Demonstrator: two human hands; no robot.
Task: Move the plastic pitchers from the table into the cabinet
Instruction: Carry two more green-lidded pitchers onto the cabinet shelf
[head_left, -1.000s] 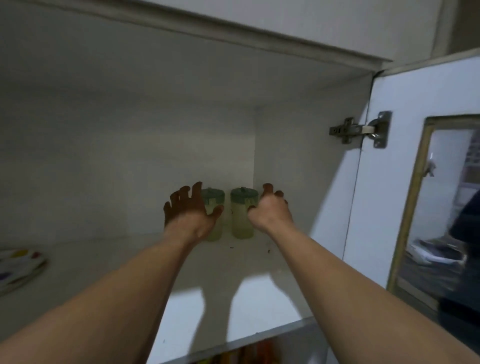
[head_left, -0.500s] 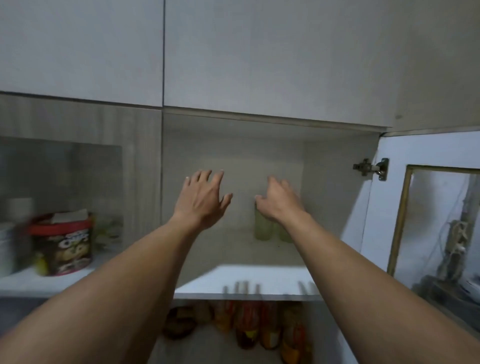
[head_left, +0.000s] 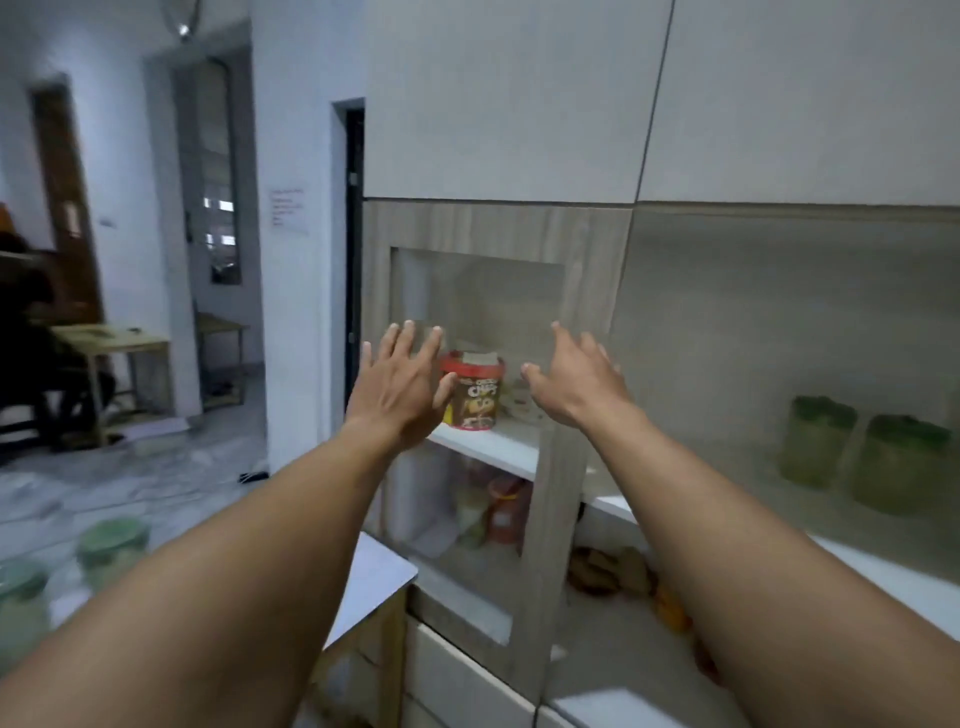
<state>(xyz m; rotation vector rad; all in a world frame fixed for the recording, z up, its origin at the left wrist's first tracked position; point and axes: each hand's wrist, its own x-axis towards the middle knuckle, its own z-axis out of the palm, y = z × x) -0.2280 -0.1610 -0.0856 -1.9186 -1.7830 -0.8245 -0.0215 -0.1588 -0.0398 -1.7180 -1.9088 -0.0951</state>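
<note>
Two pale green plastic pitchers with dark green lids (head_left: 818, 441) (head_left: 901, 465) stand side by side on the white shelf (head_left: 883, 564) of the open cabinet at the right. Two more green-lidded pitchers (head_left: 111, 551) (head_left: 21, 603) stand on the table (head_left: 374, 571) at the lower left, partly hidden by my left arm. My left hand (head_left: 402, 387) and my right hand (head_left: 576, 382) are held out in front of me with fingers spread, holding nothing, well left of the shelved pitchers.
A glass-fronted cabinet door (head_left: 488, 395) stands behind my hands, with a red-lidded brown tub (head_left: 472, 389) and jars behind it. At the far left a person sits by a wooden table (head_left: 111, 338). A dark doorway (head_left: 354, 249) is beside the cabinet.
My hands have let go of the two pitchers on the shelf and drawn back. My view has swung left, so the cabinet opening is now at the right and the room shows.
</note>
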